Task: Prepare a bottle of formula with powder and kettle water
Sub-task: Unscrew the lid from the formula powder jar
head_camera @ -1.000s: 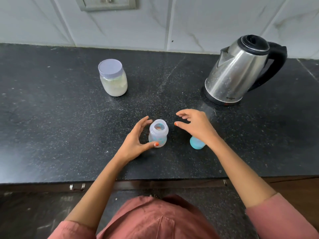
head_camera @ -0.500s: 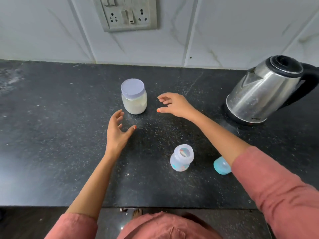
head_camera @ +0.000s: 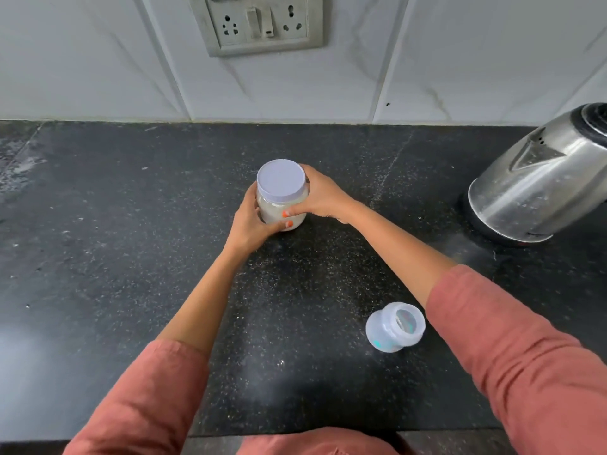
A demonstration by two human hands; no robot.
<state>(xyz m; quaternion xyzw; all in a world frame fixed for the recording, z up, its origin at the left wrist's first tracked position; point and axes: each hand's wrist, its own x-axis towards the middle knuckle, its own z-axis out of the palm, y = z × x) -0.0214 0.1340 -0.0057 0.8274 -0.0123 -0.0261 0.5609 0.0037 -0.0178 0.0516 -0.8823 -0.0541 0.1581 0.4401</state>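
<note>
A clear jar of white powder (head_camera: 280, 205) with a pale lilac lid stands near the middle of the black counter (head_camera: 131, 257). My left hand (head_camera: 253, 221) grips its lower body from the left. My right hand (head_camera: 320, 197) wraps round it from the right, just under the lid. The open, capless baby bottle (head_camera: 395, 327) stands apart at the near right, beside my right sleeve. The steel kettle (head_camera: 538, 188) sits on its base at the far right, partly cut off by the frame edge. The blue cap is hidden behind my right arm.
A white tiled wall with a socket and switch panel (head_camera: 259, 23) rises behind the counter. The counter's front edge runs along the bottom of the view, with bare counter to the left of the jar.
Both hands left the bottle, reached forward to the powder jar and closed round it. The view shifted so the bottle now sits at the near right.
</note>
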